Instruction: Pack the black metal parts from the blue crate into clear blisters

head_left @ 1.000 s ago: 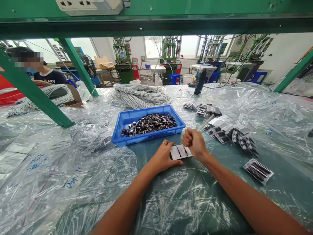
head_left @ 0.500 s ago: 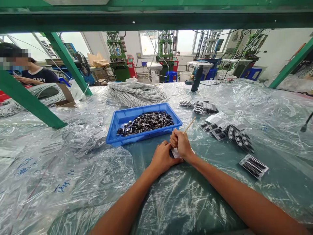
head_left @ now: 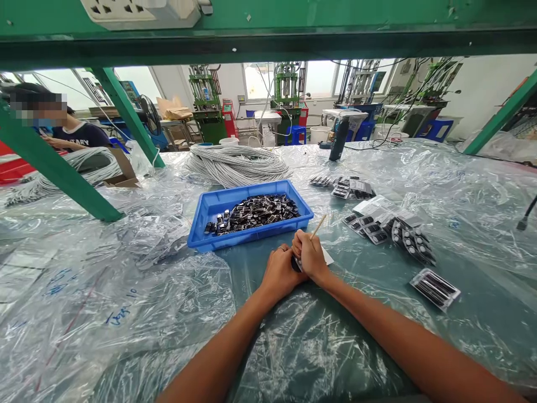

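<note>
Wooden stick (head_left: pixel 319 225) gripped in right hand (head_left: pixel 311 254); white card (head_left: pixel 329 257) clasped by left hand (head_left: pixel 279 272); blister pack (head_left: pixel 435 289) laid at their three o'clock.

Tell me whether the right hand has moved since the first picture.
Yes. Judged against the right corner of the blue tray, the right hand has moved left, closer to the left hand.

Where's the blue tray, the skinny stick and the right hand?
Blue tray (head_left: pixel 251 235), head view: its front wall.
Skinny stick (head_left: pixel 319 226), head view: middle of its visible part.
Right hand (head_left: pixel 310 254), head view: middle of its back.
</note>
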Action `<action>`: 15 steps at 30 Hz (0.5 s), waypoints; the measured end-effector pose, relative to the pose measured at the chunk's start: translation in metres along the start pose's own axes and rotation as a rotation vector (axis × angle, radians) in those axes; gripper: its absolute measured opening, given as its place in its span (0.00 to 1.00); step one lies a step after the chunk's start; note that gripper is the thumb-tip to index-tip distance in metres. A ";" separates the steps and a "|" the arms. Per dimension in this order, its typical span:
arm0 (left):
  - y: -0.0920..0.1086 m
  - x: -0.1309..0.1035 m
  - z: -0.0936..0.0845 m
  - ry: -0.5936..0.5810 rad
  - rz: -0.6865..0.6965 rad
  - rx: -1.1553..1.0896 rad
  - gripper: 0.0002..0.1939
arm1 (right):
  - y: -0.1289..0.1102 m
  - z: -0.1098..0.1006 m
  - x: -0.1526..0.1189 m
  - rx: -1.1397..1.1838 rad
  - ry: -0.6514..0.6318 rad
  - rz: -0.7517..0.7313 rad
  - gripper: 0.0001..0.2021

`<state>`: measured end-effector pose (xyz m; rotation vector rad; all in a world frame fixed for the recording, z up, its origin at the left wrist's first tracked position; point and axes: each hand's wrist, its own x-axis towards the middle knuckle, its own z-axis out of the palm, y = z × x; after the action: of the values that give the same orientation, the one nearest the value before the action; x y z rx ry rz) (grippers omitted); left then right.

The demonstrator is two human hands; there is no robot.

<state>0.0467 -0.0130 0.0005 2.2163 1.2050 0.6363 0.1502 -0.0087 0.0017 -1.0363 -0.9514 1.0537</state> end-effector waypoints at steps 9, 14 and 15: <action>-0.002 -0.001 0.002 0.016 0.002 0.001 0.12 | -0.016 -0.005 -0.012 0.007 -0.126 0.217 0.19; -0.008 0.000 -0.005 -0.020 -0.075 -0.041 0.27 | -0.043 -0.036 0.009 -0.039 -0.198 0.291 0.19; -0.009 0.000 -0.008 -0.022 -0.067 -0.078 0.28 | -0.049 -0.048 0.017 -0.169 -0.182 0.271 0.19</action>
<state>0.0362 -0.0069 0.0003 2.1039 1.2176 0.6202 0.2102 -0.0096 0.0389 -1.2500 -1.0810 1.3263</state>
